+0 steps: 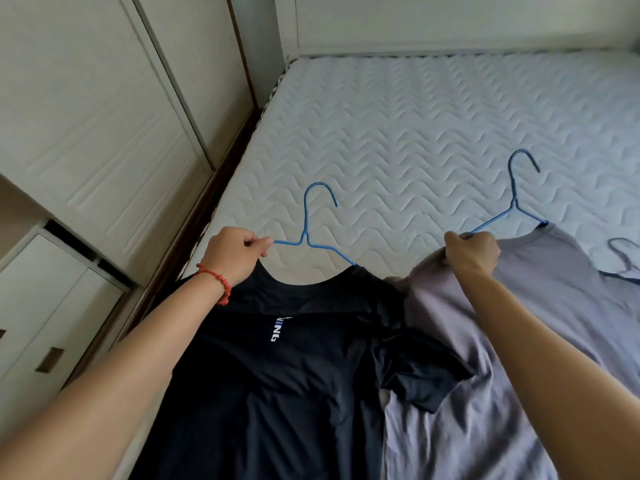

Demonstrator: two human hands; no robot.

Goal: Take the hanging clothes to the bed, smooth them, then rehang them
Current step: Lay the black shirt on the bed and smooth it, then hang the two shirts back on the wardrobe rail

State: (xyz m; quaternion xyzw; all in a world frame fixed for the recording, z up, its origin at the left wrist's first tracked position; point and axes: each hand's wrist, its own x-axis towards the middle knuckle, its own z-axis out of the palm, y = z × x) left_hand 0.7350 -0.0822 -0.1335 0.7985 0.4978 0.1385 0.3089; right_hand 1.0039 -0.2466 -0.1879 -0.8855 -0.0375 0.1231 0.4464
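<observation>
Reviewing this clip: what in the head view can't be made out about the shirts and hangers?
- Black shirt: hem cut off by the bottom edge; its white print is partly hidden by a fold.
- Grey shirt: lower part cut off by the bottom and right edges.
- Third hanger: cut off by the right edge.
- Left blue hanger: left shoulder end hidden in the left hand.

White quilted mattress (415, 133) under a black T-shirt (277, 393), a grey T-shirt (536, 323) beside it, sleeves overlapping.
</observation>
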